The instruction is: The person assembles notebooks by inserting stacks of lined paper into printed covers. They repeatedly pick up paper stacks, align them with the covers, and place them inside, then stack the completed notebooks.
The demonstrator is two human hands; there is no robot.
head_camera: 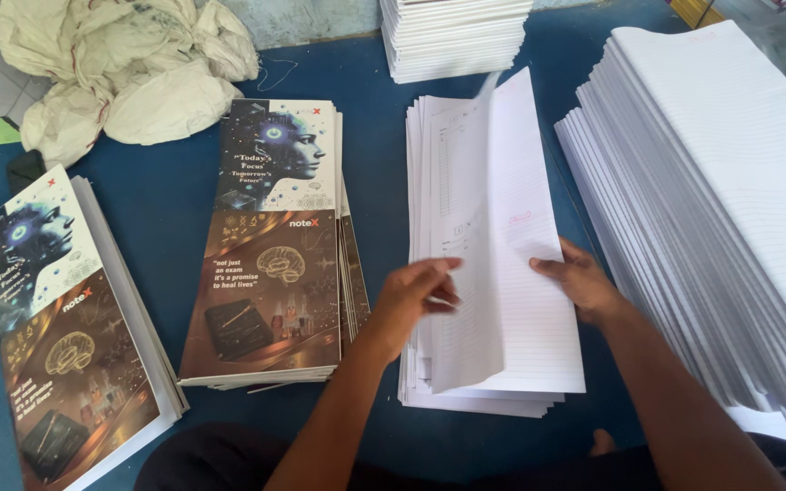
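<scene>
A stack of white lined sheets (539,300) lies in the middle of the blue surface (166,209). Its top sheet (470,227) is folded over and stands partly lifted. My left hand (416,295) grips the lower left edge of that sheet, fingers curled around it. My right hand (579,277) rests on the sheet's right half, thumb and fingers pinching or pressing it.
A pile of printed dark covers (270,245) lies left of the sheets, another cover pile (61,318) at the far left. A tall fanned pile of lined paper (730,182) fills the right. More white sheets (452,36) and a crumpled sack (120,68) lie at the back.
</scene>
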